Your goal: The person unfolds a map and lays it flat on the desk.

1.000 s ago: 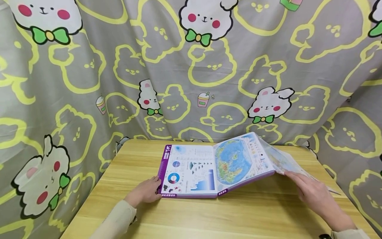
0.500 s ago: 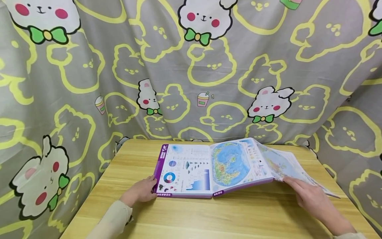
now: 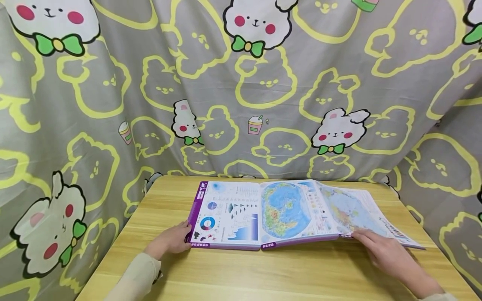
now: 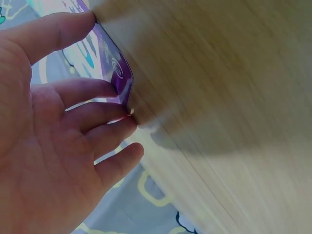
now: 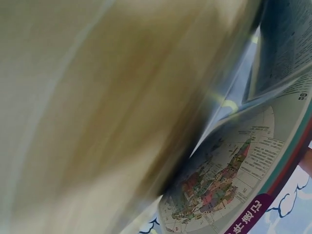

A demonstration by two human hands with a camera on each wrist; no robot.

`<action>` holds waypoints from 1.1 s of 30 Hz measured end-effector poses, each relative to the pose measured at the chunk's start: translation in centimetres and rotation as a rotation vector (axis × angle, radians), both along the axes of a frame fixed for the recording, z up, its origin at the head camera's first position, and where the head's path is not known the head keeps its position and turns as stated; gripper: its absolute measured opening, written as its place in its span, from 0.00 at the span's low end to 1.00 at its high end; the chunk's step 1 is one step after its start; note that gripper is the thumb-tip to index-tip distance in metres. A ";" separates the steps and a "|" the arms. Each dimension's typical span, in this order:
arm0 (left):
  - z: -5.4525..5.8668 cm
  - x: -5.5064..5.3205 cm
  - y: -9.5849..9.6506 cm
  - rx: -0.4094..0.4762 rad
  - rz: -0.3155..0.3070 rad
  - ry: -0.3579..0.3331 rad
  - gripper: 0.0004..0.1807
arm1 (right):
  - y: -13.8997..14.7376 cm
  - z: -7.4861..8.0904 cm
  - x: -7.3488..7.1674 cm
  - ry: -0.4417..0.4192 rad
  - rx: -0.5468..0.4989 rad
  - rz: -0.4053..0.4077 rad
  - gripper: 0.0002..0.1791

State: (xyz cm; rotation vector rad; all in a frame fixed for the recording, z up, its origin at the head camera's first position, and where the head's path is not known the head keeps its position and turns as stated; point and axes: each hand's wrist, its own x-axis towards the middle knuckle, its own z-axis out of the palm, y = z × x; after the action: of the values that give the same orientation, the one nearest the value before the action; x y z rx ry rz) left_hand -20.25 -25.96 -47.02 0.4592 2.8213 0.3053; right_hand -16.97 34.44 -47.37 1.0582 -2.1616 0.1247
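Note:
An atlas (image 3: pixel 241 213) lies spread on the table, charts on its left page and a round world map in the middle. Its right side is a fold-out map page (image 3: pixel 352 209), sloping with its crease a little raised. My left hand (image 3: pixel 171 239) touches the purple left edge with loosely extended fingers; the left wrist view shows fingertips along that purple cover edge (image 4: pixel 113 63). My right hand (image 3: pixel 389 253) holds the fold-out page at its near edge, fingers on top, thumb mostly hidden. In the right wrist view the printed underside of a page (image 5: pixel 219 190) curves upward, with one fingertip beyond it.
The light wooden table (image 3: pixel 244 276) extends in front of the atlas and to both sides. A grey curtain (image 3: pixel 222 83) with rabbit figures and yellow outlines hangs close behind the table and at its left and right.
The atlas and my left hand have shifted left. The middle and fold-out pages have come down flatter, my right hand lowering with them.

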 end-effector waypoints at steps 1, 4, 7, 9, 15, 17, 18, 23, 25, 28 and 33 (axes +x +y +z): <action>0.0 0.0 0.0 0.003 -0.002 -0.001 0.36 | 0.0 -0.1 0.0 -0.005 0.003 0.002 0.27; 0.0 0.1 -0.1 0.000 -0.004 0.001 0.36 | 0.0 -0.3 0.1 -0.027 0.014 -0.005 0.28; 0.0 0.0 -0.2 0.001 -0.009 0.004 0.36 | 0.0 -0.5 0.3 -0.047 0.029 -0.016 0.30; 0.0 0.0 -0.3 0.003 -0.008 0.005 0.36 | 0.0 -0.7 0.4 -0.057 0.047 -0.027 0.30; -0.1 0.0 -0.4 0.001 0.004 -0.009 0.36 | 0.3 -1.4 0.6 -0.091 0.127 -0.048 0.36; -0.1 0.0 -0.4 0.001 0.002 -0.009 0.36 | 0.4 -1.6 0.7 -0.107 0.151 -0.050 0.30; -0.1 0.0 -0.5 0.005 0.001 -0.009 0.36 | 0.4 -1.7 0.7 -0.109 0.160 -0.056 0.31; -0.3 -0.1 -0.6 0.018 0.003 -0.011 0.37 | 0.5 -1.8 0.7 -0.125 0.180 -0.054 0.35; -0.3 -0.2 -0.6 0.017 0.006 -0.016 0.37 | 0.5 -1.9 0.6 -0.137 0.184 -0.047 0.36; -0.3 -0.1 -0.7 0.013 0.009 -0.020 0.37 | 0.6 -2.2 0.5 -0.155 0.192 -0.042 0.37; -0.2 -0.1 -0.7 0.014 0.011 -0.024 0.37 | 0.6 -2.5 0.4 -0.202 0.215 -0.029 0.15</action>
State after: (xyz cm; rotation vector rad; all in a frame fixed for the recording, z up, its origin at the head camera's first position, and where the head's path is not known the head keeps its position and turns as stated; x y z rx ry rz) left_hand -20.33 -26.63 -47.21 0.4404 2.8013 0.3308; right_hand -16.54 35.08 -49.89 1.1771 -2.4130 -0.0161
